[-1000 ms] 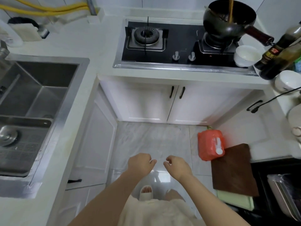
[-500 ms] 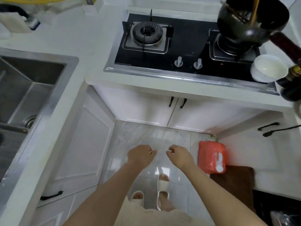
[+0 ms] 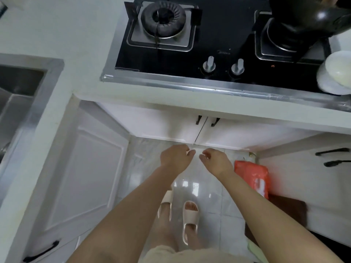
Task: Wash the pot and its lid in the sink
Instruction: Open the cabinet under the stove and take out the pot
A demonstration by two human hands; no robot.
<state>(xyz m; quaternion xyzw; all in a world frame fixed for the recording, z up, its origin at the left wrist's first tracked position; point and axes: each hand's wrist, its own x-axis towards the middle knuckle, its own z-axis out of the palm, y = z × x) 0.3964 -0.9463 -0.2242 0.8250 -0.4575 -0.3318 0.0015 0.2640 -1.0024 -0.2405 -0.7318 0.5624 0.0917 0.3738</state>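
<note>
- Counter (image 3: 79, 44), white, wraps the corner; everything below is placed off the hob set into it.
- Hob (image 3: 209, 44), black glass, two knobs on its front strip, left burner bare.
- Sink (image 3: 20, 95), steel, well left of the hob at the frame edge; nothing of the task in it that I can see.
- Pot (image 3: 311, 18), dark, sits on the hob's right burner, cut off by the top edge. Lid: can't tell, not visible as its own piece.
- White bowl (image 3: 336, 73) just right of the hob's front corner.
- Orange bag (image 3: 252, 177) on the floor, below the hob's right end.
- My left hand (image 3: 175, 158) and right hand (image 3: 216, 162): below the hob in front of the cabinet doors, close together, fingers loosely curled, holding nothing.
- Step, my read: fetch stage, washing not begun.
- Next move needs a reach up-right to the pot, a firm grip, then a carry left across to the sink.
</note>
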